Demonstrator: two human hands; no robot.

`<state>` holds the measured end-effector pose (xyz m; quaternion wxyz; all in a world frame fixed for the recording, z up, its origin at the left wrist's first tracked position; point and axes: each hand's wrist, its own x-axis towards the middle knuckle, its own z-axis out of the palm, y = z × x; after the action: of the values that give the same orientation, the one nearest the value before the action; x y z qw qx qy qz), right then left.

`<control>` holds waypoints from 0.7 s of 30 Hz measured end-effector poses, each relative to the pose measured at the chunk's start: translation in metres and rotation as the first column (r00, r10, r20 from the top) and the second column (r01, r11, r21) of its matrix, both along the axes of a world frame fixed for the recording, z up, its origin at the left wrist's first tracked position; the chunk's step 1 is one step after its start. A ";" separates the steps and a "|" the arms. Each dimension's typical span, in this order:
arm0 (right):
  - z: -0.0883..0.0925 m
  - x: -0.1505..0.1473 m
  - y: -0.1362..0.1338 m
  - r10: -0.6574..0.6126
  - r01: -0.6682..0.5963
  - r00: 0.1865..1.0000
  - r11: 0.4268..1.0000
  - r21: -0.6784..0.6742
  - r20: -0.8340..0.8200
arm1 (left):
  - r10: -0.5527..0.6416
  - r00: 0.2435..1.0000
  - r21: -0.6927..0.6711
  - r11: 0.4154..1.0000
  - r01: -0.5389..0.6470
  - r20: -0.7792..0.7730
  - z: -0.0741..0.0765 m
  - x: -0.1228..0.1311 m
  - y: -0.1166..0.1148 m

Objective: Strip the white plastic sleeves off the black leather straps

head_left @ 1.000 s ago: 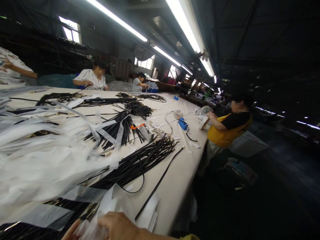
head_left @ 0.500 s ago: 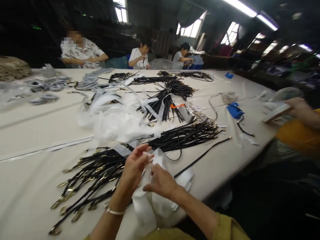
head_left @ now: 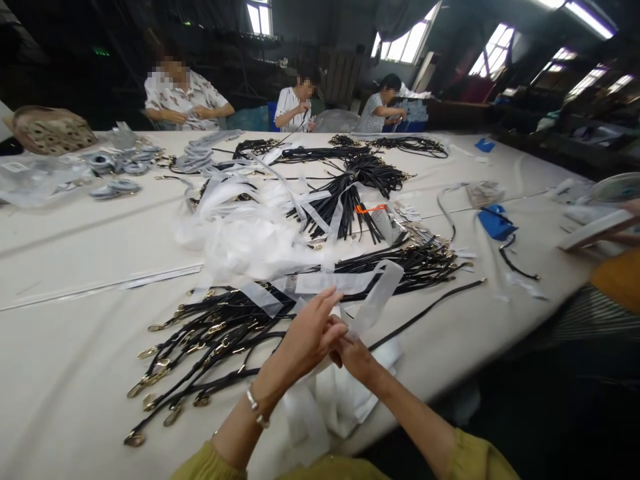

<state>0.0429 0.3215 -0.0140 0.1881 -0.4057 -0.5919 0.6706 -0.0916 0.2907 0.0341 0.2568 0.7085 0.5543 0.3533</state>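
Over the near table edge, my left hand (head_left: pixel 316 328) and my right hand (head_left: pixel 354 357) meet, fingers overlapping. A translucent white plastic strip (head_left: pixel 384 290) comes out of their grip and loops up to the right. The fingers of both hands are closed around it, though the exact pinch is partly hidden. Just left of them lie black straps with gold clasps (head_left: pixel 210 347), and the bundle goes on behind the hands to the right (head_left: pixel 370 267). Below my hands is a heap of white strips (head_left: pixel 335 393). One black strap (head_left: pixel 430 310) runs off to the right.
A crumpled white plastic pile (head_left: pixel 240 233) and another fan of black straps (head_left: pixel 360 193) sit farther back. Grey coiled straps (head_left: pixel 117 163) are at the left. A blue piece (head_left: pixel 495 223) and a fan (head_left: pixel 617 190) stand to the right. Several people work around the table.
My hands have come together and shifted right, and the strip now loops up beyond them. The view has turned slightly left, so the table things sit farther right.
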 end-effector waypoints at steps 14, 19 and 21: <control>0.014 0.014 0.021 0.142 -0.145 0.989 0.963 -0.225 -0.031 | 0.002 0.867 -0.289 0.943 0.164 0.498 -0.026 -0.041 -0.035; 0.018 0.012 0.014 0.227 -0.242 0.969 0.947 0.212 0.094 | 0.154 0.734 -0.305 0.949 0.077 0.662 -0.045 -0.033 -0.020; 0.013 0.014 0.011 0.263 -0.308 0.951 0.835 0.456 0.162 | 0.251 0.734 -0.365 0.931 -0.005 0.631 -0.057 -0.029 -0.011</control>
<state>0.0569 0.3328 -0.0007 0.1518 -0.2848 -0.8001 0.5056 -0.1202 0.2794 -0.0226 0.5306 0.4387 0.5256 0.4998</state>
